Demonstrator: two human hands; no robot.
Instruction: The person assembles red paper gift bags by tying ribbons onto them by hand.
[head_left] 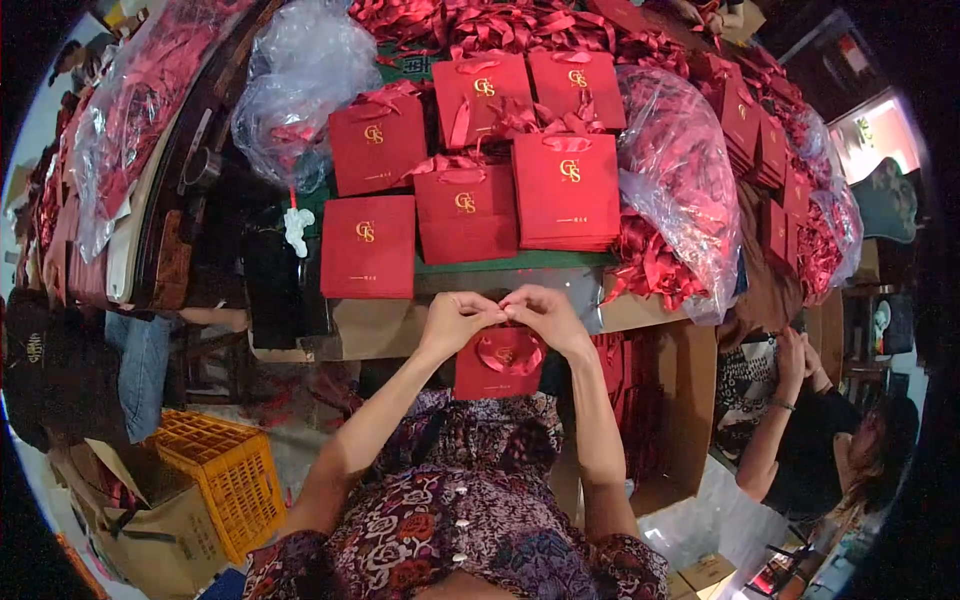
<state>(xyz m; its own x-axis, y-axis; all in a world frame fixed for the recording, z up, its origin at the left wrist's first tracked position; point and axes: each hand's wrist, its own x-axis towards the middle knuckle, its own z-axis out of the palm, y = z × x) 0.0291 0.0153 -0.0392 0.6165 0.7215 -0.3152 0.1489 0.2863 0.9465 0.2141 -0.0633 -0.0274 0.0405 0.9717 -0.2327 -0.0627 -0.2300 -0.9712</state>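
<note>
A small red paper gift bag with a gold emblem hangs in front of me at the table's near edge. Across its face loops a red ribbon. My left hand and my right hand meet just above the bag, both pinching red ribbon at its top between thumb and fingers. The exact spot where the fingertips touch the ribbon is partly hidden. Just beyond my hands, stacks of red gift bags stand on the table, the nearest one a flat stack to the left.
A tall stack of bags stands at centre right. Clear plastic sacks of red ribbon flank the bags. An open cardboard box with red bags is by my right. A yellow crate sits lower left. Another person works at right.
</note>
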